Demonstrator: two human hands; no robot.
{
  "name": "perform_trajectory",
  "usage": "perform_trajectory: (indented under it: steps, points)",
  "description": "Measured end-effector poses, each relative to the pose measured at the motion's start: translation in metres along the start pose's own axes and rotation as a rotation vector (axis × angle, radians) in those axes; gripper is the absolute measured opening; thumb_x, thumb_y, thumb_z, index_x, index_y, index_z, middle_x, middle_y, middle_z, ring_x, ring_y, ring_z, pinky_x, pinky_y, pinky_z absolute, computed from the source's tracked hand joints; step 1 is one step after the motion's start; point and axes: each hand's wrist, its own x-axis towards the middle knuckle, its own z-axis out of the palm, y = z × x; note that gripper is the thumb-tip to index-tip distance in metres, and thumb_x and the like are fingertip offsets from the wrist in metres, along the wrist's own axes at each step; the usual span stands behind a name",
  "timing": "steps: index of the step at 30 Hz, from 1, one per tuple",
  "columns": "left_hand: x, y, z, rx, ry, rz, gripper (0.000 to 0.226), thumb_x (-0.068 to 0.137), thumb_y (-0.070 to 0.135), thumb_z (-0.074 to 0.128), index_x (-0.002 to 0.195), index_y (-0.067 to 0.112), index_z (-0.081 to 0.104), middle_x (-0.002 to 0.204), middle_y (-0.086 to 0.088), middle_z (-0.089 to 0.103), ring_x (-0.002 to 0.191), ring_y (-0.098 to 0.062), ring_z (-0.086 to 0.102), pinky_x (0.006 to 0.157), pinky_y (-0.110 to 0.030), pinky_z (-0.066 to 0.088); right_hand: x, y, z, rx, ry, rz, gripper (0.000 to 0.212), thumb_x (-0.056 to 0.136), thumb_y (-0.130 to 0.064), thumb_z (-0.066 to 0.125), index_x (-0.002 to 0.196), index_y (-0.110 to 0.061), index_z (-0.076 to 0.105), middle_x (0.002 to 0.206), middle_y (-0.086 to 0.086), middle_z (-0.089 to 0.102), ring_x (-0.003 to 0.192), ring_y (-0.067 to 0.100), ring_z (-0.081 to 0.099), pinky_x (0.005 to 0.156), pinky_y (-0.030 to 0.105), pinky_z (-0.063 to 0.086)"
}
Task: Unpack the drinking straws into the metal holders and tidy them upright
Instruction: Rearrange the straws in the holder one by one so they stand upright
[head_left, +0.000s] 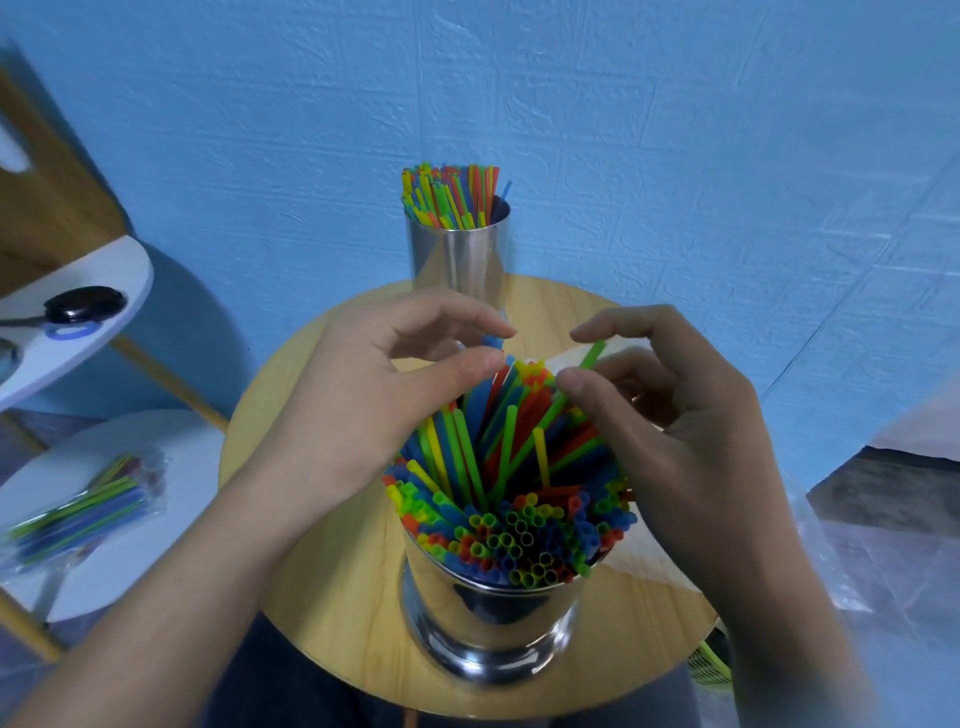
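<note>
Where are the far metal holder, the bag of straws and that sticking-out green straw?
Far metal holder (460, 260): head view, its shiny side wall.
Bag of straws (83, 514): head view, middle of the clear bag.
Green straw (594, 355): head view, its upper end.

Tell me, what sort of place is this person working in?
Probably a corner of a home or a simple workroom: a little round wooden table stands against a blue textured wall, and a white shelf beside it holds a bagged pack of straws.
</note>
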Motion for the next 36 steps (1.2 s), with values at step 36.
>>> perform_trajectory:
  steps: [36]
  points:
    - [-0.007,0.018,0.011,-0.263,0.060,0.049,0.021,0.076,0.010,0.079,0.091,0.022,0.070,0.085,0.004,0.077,0.072,-0.005,0.070,0.069,-0.015,0.053,0.001,-0.005,0.006,-0.117,-0.032,-0.034,0.006,0.085,-0.045,0.072,0.079,-0.045,0.072,0.087,-0.018,0.063,0.087,0.003,0.057,0.071,0.013,0.036]
